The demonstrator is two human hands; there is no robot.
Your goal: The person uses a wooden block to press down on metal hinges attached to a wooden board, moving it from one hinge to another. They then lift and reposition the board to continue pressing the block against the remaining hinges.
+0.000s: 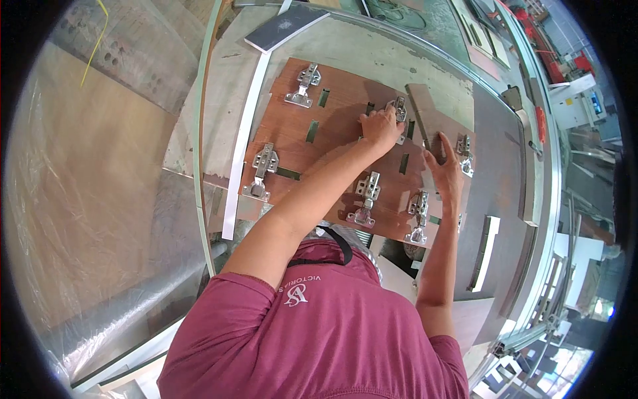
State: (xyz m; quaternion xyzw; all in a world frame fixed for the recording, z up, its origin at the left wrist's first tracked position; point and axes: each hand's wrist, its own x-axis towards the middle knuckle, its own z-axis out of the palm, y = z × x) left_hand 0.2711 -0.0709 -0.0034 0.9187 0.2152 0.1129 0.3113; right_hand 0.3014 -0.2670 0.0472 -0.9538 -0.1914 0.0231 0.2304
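Note:
A reddish-brown wooden board [342,143] with several rectangular slots lies in front of me. Metal cabinet hinges stand on it: one hinge [306,83] at the far left corner, another hinge [264,169] at the near left, and a pair along the near edge, hinge [364,199] and hinge [419,216]. My left hand [381,130] has its fingers closed on a cabinet hinge [400,108] near the far edge, partly covering it. My right hand [446,169] is over the board's right part, thumb and forefinger apart, holding nothing. Just right of it is another hinge [465,156].
A grey-brown wooden strip [425,110] lies across the board's right side. Beyond are a dark panel [286,28] and a long white strip [249,136]. On the right, a white-edged bar [485,253] rests on the dark surface. Plastic-covered sheets [100,186] lie left.

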